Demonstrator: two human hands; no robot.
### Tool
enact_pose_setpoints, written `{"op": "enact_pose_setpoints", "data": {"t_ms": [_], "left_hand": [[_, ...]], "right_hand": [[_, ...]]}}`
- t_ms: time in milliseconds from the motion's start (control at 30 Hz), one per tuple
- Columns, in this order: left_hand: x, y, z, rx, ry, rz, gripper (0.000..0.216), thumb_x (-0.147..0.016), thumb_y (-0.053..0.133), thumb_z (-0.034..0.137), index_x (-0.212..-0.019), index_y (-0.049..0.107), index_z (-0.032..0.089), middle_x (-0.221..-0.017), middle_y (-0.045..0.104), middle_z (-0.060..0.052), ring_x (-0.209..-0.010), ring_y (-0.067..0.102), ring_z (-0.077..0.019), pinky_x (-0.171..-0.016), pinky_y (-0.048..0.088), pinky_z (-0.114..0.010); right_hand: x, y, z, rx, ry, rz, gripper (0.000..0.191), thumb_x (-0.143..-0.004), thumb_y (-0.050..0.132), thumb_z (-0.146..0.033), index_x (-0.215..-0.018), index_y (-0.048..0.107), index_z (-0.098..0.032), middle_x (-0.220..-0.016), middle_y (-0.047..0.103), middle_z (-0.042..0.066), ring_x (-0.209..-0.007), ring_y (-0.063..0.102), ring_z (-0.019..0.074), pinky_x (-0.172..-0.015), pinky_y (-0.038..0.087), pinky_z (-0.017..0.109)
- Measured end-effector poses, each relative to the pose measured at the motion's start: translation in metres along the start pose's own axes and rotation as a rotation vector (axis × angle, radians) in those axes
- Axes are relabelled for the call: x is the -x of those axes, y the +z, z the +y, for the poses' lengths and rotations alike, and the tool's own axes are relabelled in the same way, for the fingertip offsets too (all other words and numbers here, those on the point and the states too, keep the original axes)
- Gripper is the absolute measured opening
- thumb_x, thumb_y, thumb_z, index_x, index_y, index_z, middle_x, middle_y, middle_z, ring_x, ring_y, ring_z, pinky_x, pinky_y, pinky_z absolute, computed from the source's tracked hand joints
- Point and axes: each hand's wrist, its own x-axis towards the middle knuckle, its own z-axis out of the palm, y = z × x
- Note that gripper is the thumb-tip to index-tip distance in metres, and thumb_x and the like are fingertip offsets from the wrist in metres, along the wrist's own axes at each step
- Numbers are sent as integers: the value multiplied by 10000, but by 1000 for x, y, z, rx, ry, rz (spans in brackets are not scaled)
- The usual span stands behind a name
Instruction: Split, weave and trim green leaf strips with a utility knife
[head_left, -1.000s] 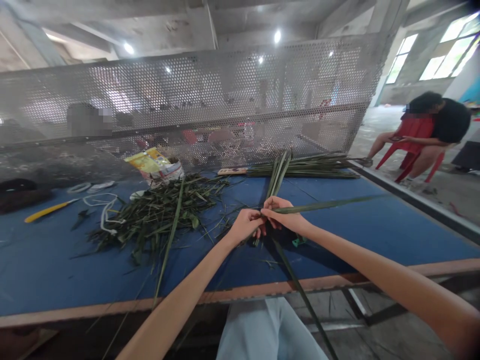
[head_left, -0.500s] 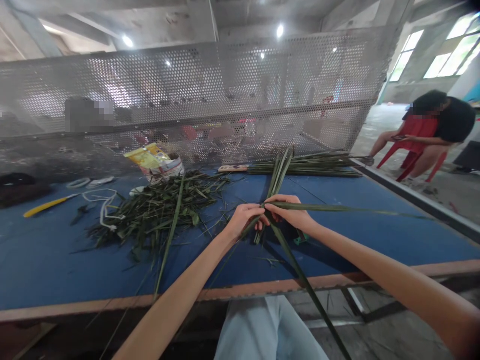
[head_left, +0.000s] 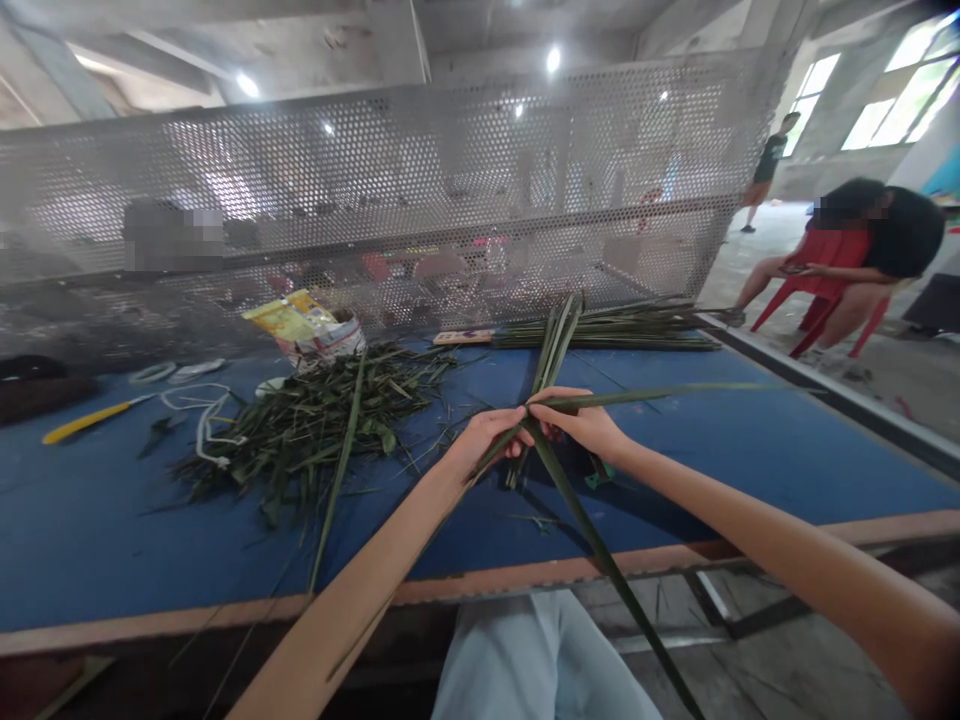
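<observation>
My left hand (head_left: 493, 437) and my right hand (head_left: 576, 420) meet over the blue table, both pinching long green leaf strips where they cross. One leaf strip (head_left: 592, 530) runs from the fingers down over the table's front edge. Another strip (head_left: 660, 393) stretches out to the right from my right hand. A third lies along my left wrist. Behind and beneath the hands, a bundle of leaf strips (head_left: 557, 345) lies on the table, its near ends showing under the fingers. The exact crossing point is mostly covered by my fingertips.
Left of my hands lies a heap of leaf scraps (head_left: 300, 440), with a white tub (head_left: 337, 345) behind it. A yellow-handled knife (head_left: 90, 422) and white cord (head_left: 206, 430) lie farther left. More strips (head_left: 615, 330) lie along the perforated screen (head_left: 450, 180). A person sits at right.
Both hands stay pinched together at nearly the same spot. The right-hand strip's far end has risen, and the strip by my left hand now lies along my forearm. Another person appears in the background.
</observation>
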Motion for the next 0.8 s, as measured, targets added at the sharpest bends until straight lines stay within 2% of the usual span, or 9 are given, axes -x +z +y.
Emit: {"op": "enact_pose_setpoints", "data": {"t_ms": [133,233,367,467,600,800], "left_hand": [[-1,0,0,-11,-10,22,314,-712,671,418,-702,632,106,-596,631,-24,-422,489,-58,-425,351,-186],[0,0,0,-13,-2,44,297,-707,677,401,-733,636,107,-621,649,-33,-436,504,-69,-436,369,-197],[2,0,-2,-20,17,0,312,-706,685,399,-775,651,96,-656,668,-51,-446,514,-71,-460,395,-203],[2,1,-5,-32,30,-32,332,-709,685,409,-795,662,89,-684,680,-69,-457,522,-74,-468,402,-203],[2,1,-6,-68,59,-4,345,-709,684,429,-777,675,90,-703,683,-79,-476,522,-74,-482,406,-202],[3,2,-6,-177,134,18,331,-738,658,423,-828,698,107,-661,671,-67,-485,515,-78,-477,390,-189]], "right_hand": [[0,0,0,-19,13,61,309,-766,617,-480,-797,615,-173,-651,587,3,-559,532,117,-556,465,250],[-3,-2,2,22,14,95,334,-747,634,-493,-711,592,-163,-620,577,2,-550,519,114,-547,442,246],[-6,-5,6,54,60,156,382,-729,640,-521,-638,553,-161,-546,557,-7,-506,501,109,-529,416,248],[-7,-5,9,64,18,188,391,-739,627,-534,-631,520,-174,-532,545,-18,-495,497,106,-521,413,243],[-4,-3,10,173,-49,178,411,-789,563,-552,-626,538,-176,-536,547,-6,-510,505,121,-519,412,249],[-2,-3,11,214,-52,55,414,-783,567,-549,-688,650,-155,-608,596,19,-574,532,141,-540,420,255]]}}
